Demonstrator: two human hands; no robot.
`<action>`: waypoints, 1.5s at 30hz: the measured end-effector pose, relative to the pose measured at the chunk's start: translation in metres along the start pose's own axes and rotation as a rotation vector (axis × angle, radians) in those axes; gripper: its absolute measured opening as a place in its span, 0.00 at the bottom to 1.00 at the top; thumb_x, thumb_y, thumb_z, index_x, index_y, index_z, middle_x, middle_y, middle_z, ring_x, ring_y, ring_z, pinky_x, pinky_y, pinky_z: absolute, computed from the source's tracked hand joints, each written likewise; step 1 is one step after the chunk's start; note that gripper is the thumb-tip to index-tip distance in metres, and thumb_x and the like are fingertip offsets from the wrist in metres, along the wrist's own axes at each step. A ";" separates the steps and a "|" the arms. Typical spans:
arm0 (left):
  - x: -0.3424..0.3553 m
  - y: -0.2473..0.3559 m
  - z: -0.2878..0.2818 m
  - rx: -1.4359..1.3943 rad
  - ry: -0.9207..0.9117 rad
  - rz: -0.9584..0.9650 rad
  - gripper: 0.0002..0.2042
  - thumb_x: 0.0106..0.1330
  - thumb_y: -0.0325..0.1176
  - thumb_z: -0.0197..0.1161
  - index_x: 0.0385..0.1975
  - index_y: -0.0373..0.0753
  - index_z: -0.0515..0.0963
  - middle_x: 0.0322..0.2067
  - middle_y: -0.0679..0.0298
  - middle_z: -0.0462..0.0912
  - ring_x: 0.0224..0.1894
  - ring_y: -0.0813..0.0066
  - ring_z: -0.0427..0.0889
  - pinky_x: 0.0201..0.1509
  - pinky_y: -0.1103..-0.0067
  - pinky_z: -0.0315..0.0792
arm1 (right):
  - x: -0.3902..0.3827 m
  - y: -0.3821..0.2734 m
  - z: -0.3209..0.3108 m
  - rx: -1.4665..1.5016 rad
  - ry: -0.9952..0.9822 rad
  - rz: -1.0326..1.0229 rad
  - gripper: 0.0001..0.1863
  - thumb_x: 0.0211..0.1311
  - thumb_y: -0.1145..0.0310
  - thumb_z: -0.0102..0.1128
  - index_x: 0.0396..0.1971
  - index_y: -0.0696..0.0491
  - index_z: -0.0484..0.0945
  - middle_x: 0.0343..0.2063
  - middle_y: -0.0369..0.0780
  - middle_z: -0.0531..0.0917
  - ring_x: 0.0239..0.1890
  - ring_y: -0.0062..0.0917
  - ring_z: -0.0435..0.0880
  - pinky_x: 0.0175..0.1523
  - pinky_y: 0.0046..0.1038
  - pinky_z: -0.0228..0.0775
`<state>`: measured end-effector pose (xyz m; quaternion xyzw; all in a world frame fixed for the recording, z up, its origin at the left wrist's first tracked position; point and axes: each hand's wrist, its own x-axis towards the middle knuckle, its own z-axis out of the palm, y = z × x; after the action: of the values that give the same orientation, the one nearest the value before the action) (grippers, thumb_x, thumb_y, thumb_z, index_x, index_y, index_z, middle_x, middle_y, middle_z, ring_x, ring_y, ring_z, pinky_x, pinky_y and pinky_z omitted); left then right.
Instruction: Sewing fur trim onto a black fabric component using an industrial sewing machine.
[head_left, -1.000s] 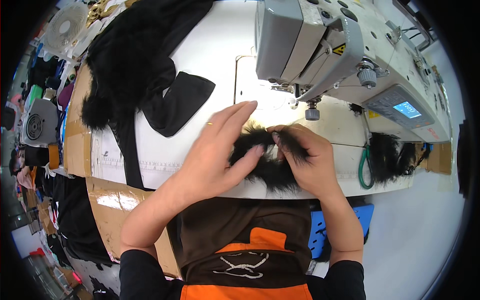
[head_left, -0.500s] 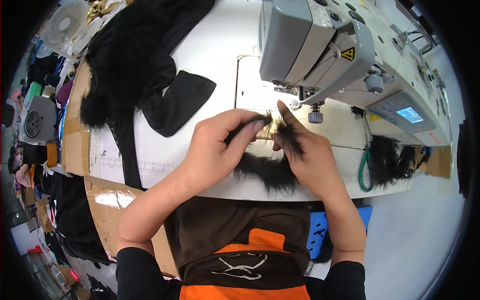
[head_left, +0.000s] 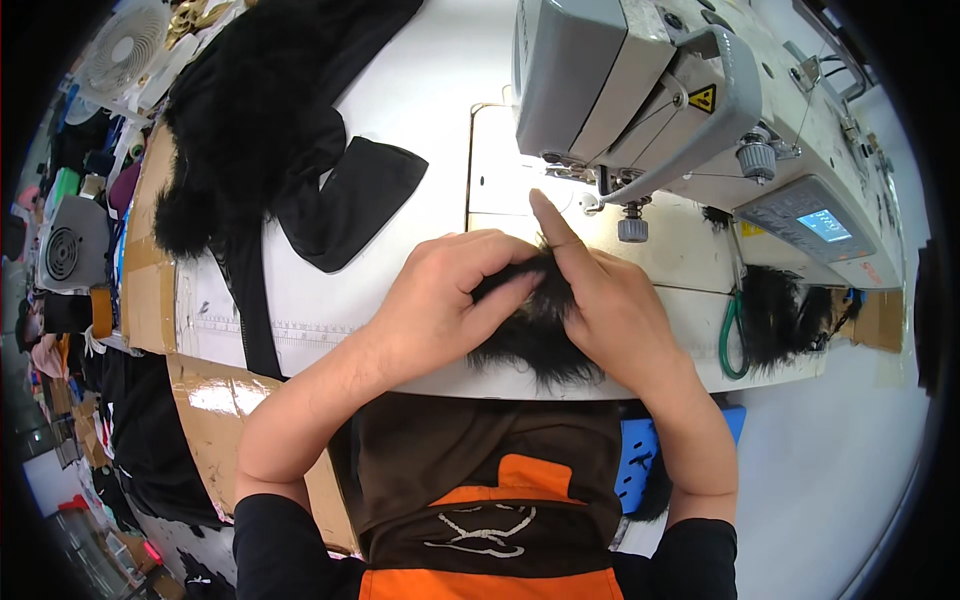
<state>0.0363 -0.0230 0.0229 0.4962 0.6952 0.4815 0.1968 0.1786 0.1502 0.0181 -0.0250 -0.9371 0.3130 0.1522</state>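
Observation:
A piece of black fluffy fur (head_left: 540, 350) rests on the white sewing table (head_left: 390, 250) in front of the sewing machine (head_left: 590, 90). My left hand (head_left: 445, 300) is closed on the fur, thumb and fingertips pinching its upper part. My right hand (head_left: 610, 315) also grips the fur from the right, with its index finger reaching up below the presser foot (head_left: 610, 200). The fingertips of both hands are partly hidden in the fur.
Black fur-trimmed garment pieces (head_left: 240, 120) lie at the back left. Green-handled scissors (head_left: 735, 335) lie beside loose black fur (head_left: 780, 315) on the right. A white fan (head_left: 120, 55) and cardboard (head_left: 230, 400) are on the left, a blue plastic piece (head_left: 635, 465) below the table.
My left hand first moved up from an open posture to pinch the fur, then settled slightly lower. My right index finger has lifted and straightened upward, and the fur is bunched between both hands.

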 end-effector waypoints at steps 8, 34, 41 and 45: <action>0.003 -0.013 -0.005 -0.140 0.047 -0.096 0.07 0.72 0.28 0.71 0.46 0.36 0.87 0.35 0.54 0.89 0.35 0.53 0.88 0.42 0.68 0.81 | -0.005 -0.003 -0.008 0.555 -0.054 0.460 0.30 0.72 0.78 0.69 0.72 0.53 0.73 0.42 0.43 0.93 0.44 0.21 0.91 0.54 0.26 0.79; 0.035 -0.048 -0.007 0.425 0.083 0.338 0.04 0.65 0.31 0.77 0.36 0.43 0.88 0.36 0.68 0.81 0.42 0.66 0.83 0.58 0.68 0.70 | 0.022 0.040 0.002 -0.120 0.072 0.082 0.08 0.69 0.73 0.73 0.45 0.53 0.91 0.38 0.40 0.90 0.43 0.36 0.89 0.53 0.36 0.80; 0.038 -0.049 -0.006 0.427 0.049 0.269 0.05 0.66 0.32 0.77 0.33 0.42 0.86 0.36 0.67 0.80 0.45 0.64 0.81 0.60 0.66 0.70 | 0.019 0.049 0.001 -0.001 0.007 0.233 0.09 0.68 0.69 0.76 0.45 0.53 0.92 0.43 0.39 0.91 0.47 0.31 0.90 0.57 0.33 0.80; 0.037 -0.047 -0.006 0.462 0.057 0.328 0.06 0.66 0.32 0.76 0.33 0.41 0.84 0.37 0.65 0.79 0.46 0.63 0.81 0.59 0.66 0.71 | 0.017 0.051 0.000 -0.085 -0.014 0.261 0.09 0.70 0.66 0.75 0.45 0.52 0.92 0.42 0.38 0.91 0.48 0.29 0.91 0.58 0.31 0.79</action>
<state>-0.0075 0.0045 -0.0069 0.6201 0.7021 0.3494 -0.0217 0.1598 0.1937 -0.0081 -0.1508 -0.9394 0.2903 0.1025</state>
